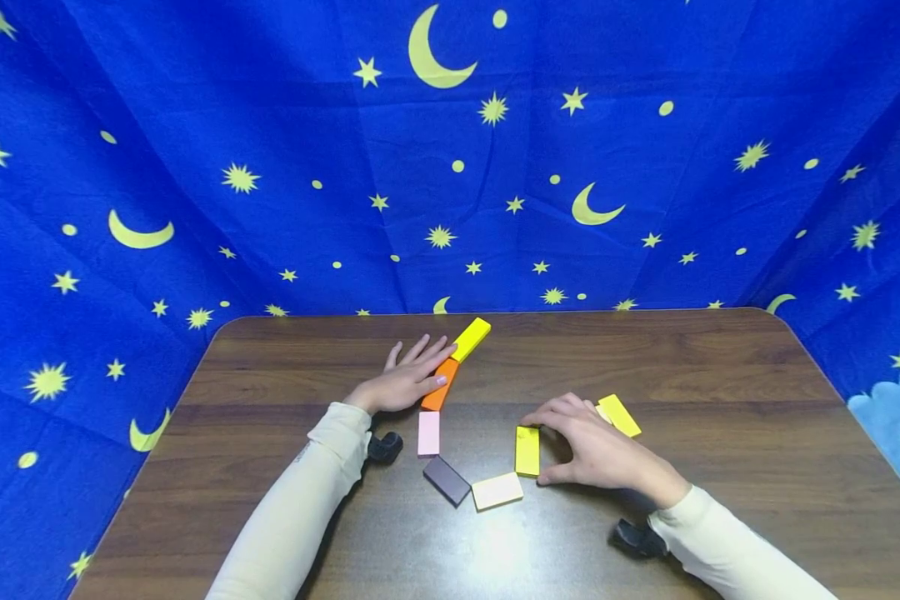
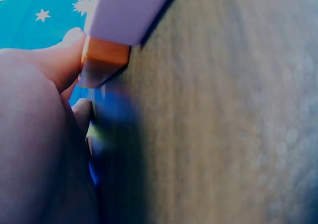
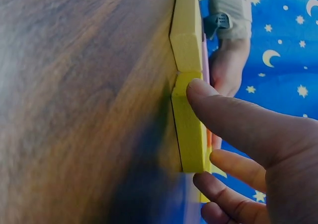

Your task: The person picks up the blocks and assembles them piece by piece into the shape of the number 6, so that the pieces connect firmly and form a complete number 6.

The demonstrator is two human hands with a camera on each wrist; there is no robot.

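Observation:
Several flat wooden blocks lie end to end in a curved line on the table. My left hand (image 1: pixel 405 385) has its fingers spread fairly straight, the thumb over the orange block (image 1: pixel 437 396) and the index fingertip by the far yellow block (image 1: pixel 471 339). In the left wrist view the thumb touches the orange block (image 2: pixel 104 57). With thumb and fingertips, my right hand (image 1: pixel 588 442) pinches the near yellow block (image 1: pixel 527 452) at its two ends. The cream block (image 1: pixel 497 492) touches that block's end, as the right wrist view also shows.
The pink block (image 1: pixel 429 434) and dark block (image 1: pixel 447 481) continue the curve. Behind the right hand lie another yellow block (image 1: pixel 619 415) and a partly hidden pale block. A blue cloth (image 1: pixel 450 208) with moons and stars stands around the brown table (image 1: pixel 270 358).

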